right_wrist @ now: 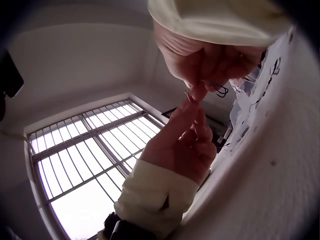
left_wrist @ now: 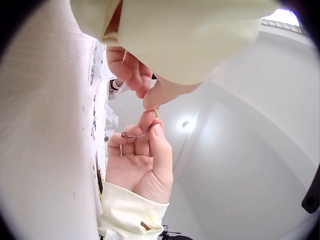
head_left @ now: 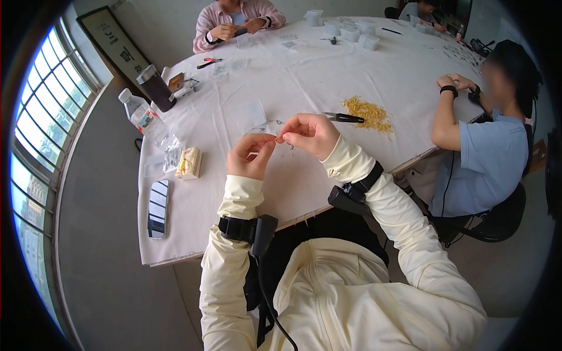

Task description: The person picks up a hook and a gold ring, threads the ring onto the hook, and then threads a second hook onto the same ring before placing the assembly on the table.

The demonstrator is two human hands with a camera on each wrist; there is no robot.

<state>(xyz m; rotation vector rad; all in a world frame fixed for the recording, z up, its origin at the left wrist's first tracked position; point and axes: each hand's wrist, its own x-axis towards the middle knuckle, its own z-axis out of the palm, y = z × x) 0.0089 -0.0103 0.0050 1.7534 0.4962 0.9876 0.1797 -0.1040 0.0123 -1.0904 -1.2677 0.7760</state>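
Note:
Over the near part of the table (head_left: 234, 205), my two hands meet at the fingertips. My left hand (head_left: 249, 157) pinches a thin gold piece (left_wrist: 156, 113), whose other end is at the right fingertips. My right hand (head_left: 310, 134) pinches a thin wire with a dark loop (left_wrist: 125, 135); the loop lies across its fingers in the left wrist view. In the right wrist view the dark loop (right_wrist: 220, 91) sticks out beside the right fingers. Fingertips hide where the gold piece and the wire come together.
A heap of gold bits (head_left: 369, 114) lies beyond the right hand, with a black-handled tool (head_left: 345, 117) beside it. At left are a phone (head_left: 158, 209), a wrapped packet (head_left: 188, 163), a plastic bottle (head_left: 140, 114) and a dark tumbler (head_left: 156, 89). People sit around the table.

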